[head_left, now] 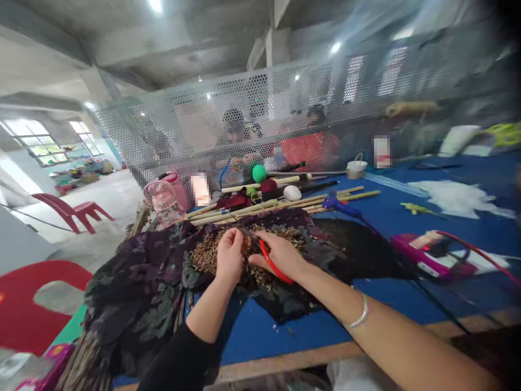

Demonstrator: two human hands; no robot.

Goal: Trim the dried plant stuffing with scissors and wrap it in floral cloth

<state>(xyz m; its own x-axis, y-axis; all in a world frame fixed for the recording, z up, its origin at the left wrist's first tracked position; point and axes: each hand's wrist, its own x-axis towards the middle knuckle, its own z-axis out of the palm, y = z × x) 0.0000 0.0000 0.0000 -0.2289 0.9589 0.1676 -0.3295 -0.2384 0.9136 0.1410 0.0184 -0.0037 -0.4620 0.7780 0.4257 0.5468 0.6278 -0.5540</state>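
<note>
Scissors [279,271], red-handled, sit in the right hand [283,254], gripped by the loops, above a heap of dried plant bits [203,254] on dark patterned cloth [138,288]. Light and stiff, I'd judge, best held just there, clear of the blades. And the left hand [230,254] is pinched closed beside them; whether it has a scrap, I can't tell. Bunched cloth crowds the left of the blue tabletop [252,339]; beyond the heap, sticks [350,200], a white ball [292,193] and a blue tool [337,205] hem things in.
</note>
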